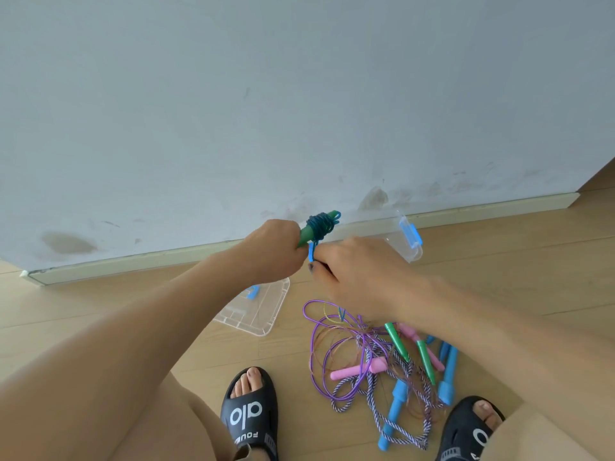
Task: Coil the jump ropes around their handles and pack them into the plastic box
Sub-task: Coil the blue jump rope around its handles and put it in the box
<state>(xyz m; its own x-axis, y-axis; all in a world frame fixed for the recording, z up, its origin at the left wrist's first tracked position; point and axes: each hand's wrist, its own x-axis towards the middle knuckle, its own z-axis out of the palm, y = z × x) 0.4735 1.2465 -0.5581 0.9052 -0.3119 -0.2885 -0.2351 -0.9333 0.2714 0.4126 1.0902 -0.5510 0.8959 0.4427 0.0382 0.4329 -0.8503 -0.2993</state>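
At the centre of the frame a green handle [307,235] is gripped in the left hand [273,251], with blue rope [321,224] coiled in a tight bundle around its upper part. A loose end of that rope, just below the bundle, is pinched by the curled fingers of the right hand [359,274]. The clear plastic box [407,242] with a blue latch is seen behind the right hand, against the baseboard [482,207]. Its clear lid [256,311] lies on the wooden floor [515,261], left of centre. In the lower right a tangled pile of jump ropes [382,364] with pink, green and blue handles is spread between two black sandals [251,417].
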